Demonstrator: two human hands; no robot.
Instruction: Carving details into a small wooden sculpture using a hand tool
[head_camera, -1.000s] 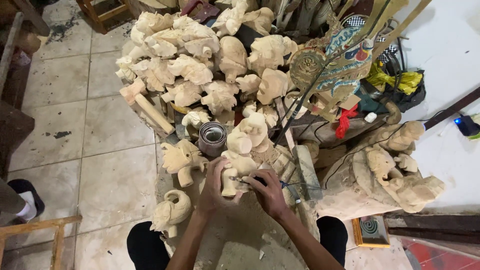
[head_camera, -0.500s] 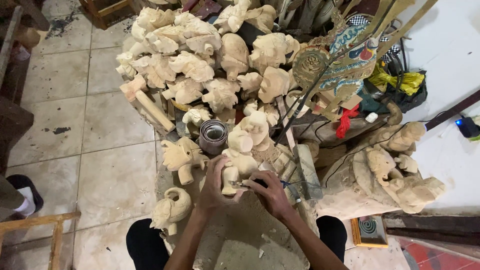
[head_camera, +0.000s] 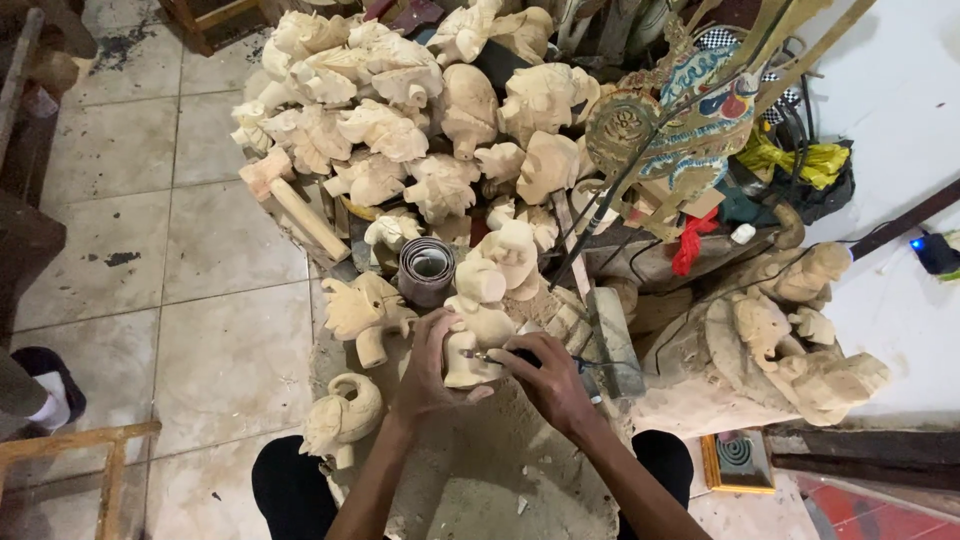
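At centre frame, a pale carving (head_camera: 470, 345) is gripped by the left hand (head_camera: 430, 365), fingers wrapped closed. A thin tool (head_camera: 497, 354) is pinched by the right hand (head_camera: 550, 380) against it.

Both bare forearms rise from the lower edge of the view and converge toward the centre. The left hand (head_camera: 428, 365) is cupped, fingers curled and wrapped in a grip, thumb pointing up, wrist slightly bent. The right hand (head_camera: 548, 380) lies just beside it, knuckles uppermost, fingers pinched together toward the left hand. Dark-clad knees flank the two forearms on either side.
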